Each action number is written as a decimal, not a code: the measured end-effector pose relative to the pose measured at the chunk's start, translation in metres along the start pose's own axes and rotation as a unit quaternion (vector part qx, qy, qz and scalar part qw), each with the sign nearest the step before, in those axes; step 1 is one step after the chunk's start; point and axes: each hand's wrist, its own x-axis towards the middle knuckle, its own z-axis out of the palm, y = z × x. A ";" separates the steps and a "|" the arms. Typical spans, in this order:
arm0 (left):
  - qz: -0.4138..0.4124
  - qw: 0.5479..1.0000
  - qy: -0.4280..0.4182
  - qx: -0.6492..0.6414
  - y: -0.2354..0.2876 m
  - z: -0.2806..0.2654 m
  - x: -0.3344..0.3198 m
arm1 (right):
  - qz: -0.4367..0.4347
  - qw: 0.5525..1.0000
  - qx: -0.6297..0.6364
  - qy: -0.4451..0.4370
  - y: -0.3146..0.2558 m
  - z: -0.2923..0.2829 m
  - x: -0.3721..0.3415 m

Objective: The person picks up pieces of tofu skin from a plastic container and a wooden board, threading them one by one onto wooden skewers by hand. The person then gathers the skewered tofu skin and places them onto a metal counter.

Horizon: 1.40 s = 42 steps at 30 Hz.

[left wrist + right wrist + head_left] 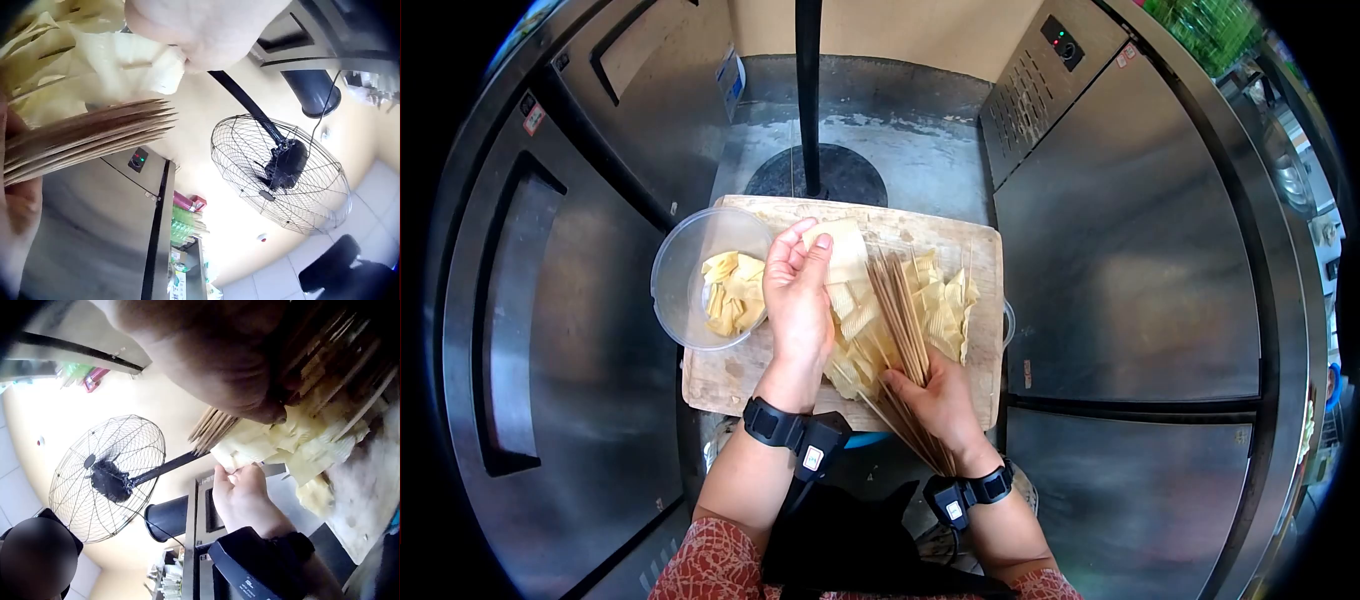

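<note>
The left hand [798, 305] pinches the upper edge of a pale yellow sheet [840, 252] between thumb and fingers, so the sheet hangs just right of those fingertips. The right hand [941, 402] has its fingers curled round a bundle of wooden sticks [892, 305], whose tips point away beyond them. Ahead of the right fingers, a heap of folded sheets [946, 302] with thin sticks among them lies on the cutting board [725, 385]; these look already threaded. Left of the left fingers, a clear bowl [662, 292] holds loose sheets [735, 290]. The work seems partway along: the loose sheets and many sticks apparently remain, and whether a stick runs through the pinched sheet, I cannot tell.
</note>
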 end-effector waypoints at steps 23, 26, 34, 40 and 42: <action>-0.126 0.976 -0.097 0.147 0.010 0.002 -0.010 | -0.009 0.999 0.038 0.032 0.001 -0.003 -0.001; -0.170 0.958 -0.129 0.194 0.018 -0.001 -0.003 | -0.005 0.999 0.040 0.025 0.002 -0.004 -0.002; -0.287 0.901 -0.249 0.210 0.000 -0.003 -0.020 | 0.001 0.989 0.128 0.073 -0.001 -0.008 0.000; -0.223 0.909 -0.295 0.193 -0.016 0.006 -0.037 | 0.001 0.973 0.205 0.102 -0.004 -0.019 0.004; -0.232 0.909 -0.290 0.191 -0.019 0.007 -0.043 | 0.002 0.973 0.211 0.098 -0.003 -0.019 0.004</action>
